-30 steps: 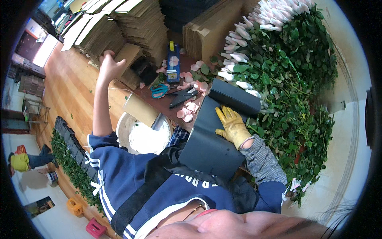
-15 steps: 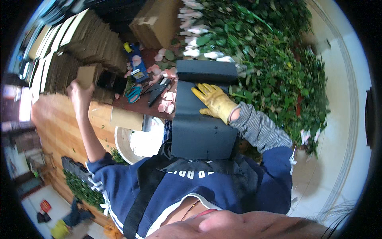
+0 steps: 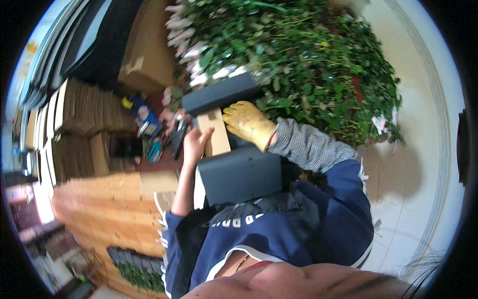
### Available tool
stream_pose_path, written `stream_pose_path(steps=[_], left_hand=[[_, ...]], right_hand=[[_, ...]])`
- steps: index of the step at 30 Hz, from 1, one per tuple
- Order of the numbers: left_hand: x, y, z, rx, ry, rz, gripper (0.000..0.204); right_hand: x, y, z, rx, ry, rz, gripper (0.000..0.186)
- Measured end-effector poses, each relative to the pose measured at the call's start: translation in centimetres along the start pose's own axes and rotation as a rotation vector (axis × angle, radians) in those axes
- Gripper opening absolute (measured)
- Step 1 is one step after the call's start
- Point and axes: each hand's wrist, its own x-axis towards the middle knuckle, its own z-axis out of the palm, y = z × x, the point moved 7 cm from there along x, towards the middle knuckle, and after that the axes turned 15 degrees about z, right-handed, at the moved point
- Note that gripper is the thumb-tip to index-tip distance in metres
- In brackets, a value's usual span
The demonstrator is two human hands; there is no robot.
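My left hand (image 3: pixel 199 141) grips a tan cardboard piece (image 3: pixel 213 130) by its left side, thumb on top, over a black folded sheet. The sheet's lower panel (image 3: pixel 239 177) lies toward my body; its upper flap (image 3: pixel 219 92) stands beyond the cardboard. My right hand (image 3: pixel 249 124), in a stained yellow glove, lies with fingers outstretched beside the cardboard's right edge, on the dark sheet.
Rose stems (image 3: pixel 308 65) with pale wrapped heads (image 3: pixel 181 30) cover the back and right. At left stand cardboard stacks (image 3: pixel 84 109), teal scissors (image 3: pixel 154 149), a blue tape dispenser (image 3: pixel 147 122) and scattered petals. A wooden floor (image 3: pixel 94 209) shows lower left.
My left hand has moved from the cardboard stack rightward onto the black sheet, bringing the tan piece. The view has turned, shifting the surroundings. My gloved hand has shifted slightly up and left.
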Motion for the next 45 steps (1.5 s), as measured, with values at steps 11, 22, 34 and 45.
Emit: stream_pose_path(steps=[11,22,34,45], left_hand=[[-0.3,6.6,-3.3,-0.427,-0.161,-0.013,0.034],[-8.3,18.1,1.3,-0.112,-0.762,0.45,0.048],[-0.9,12.8,0.4,0.748,-0.47,0.446,0.033],[-0.8,13.1,-0.3,0.55,-0.347,0.402,0.029]], right_hand=[[-0.7,-1.8,2.0,-0.133,-0.113,-0.243,0.091],[-0.8,-2.2,4.4,0.018,0.072,-0.264,0.099],[-0.7,1.2,-2.4,0.889,-0.33,-0.368,0.06],[16.6,27.3,-6.1,-0.256,0.288,0.634,0.035]])
